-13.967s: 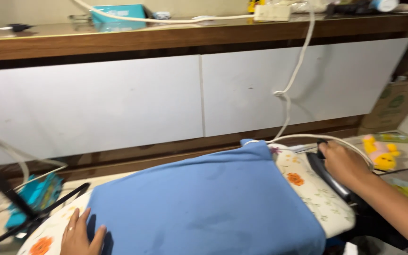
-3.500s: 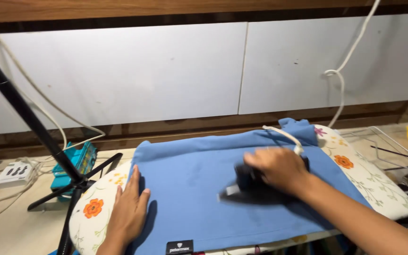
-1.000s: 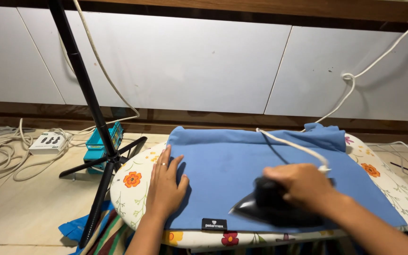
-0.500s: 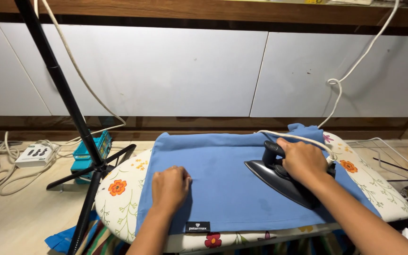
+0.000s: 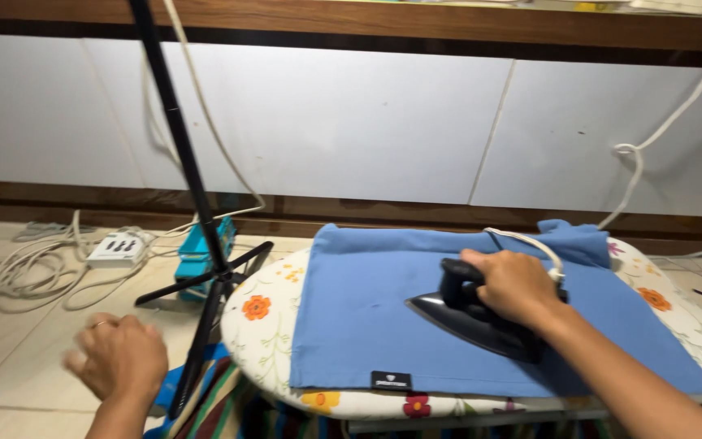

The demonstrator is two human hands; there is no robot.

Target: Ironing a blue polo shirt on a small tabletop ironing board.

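1. Iron (image 5: 469,321): black, sole flat on the blue cloth (image 5: 383,317), near the middle of the ironing board (image 5: 266,341), pointed tip toward the board's left end.
2. Right hand (image 5: 513,284): fingers wrapped tight round the iron's handle, knuckles up; the forearm runs off toward the lower right corner of the view.
3. Left hand (image 5: 115,358): off the board, in the air beyond its left end above the floor; fingers loosely curled and slightly blurred, holding nothing; a ring shows on one finger.
4. Blue cloth: spread smooth over most of the board, bunched at the far right edge; a small black rectangular label (image 5: 390,380) with pale marks sits at its near edge, just left of the middle.
5. Ironing board: white cover with orange flowers, bare at the left end and the right end; a striped fabric (image 5: 229,406) hangs below its near left corner.
6. White cord (image 5: 530,244): comes from the iron's back, over the wrist, across the cloth's far edge; a second cord (image 5: 635,175) rises along the white wall panels on the right.
7. Black tripod (image 5: 205,276): stands on the floor just beside the board's left end, its pole rising out of view.
8. Teal box (image 5: 197,256): behind the tripod's legs.
9. White power strip (image 5: 117,249): on the floor at far left, among coiled white cable.
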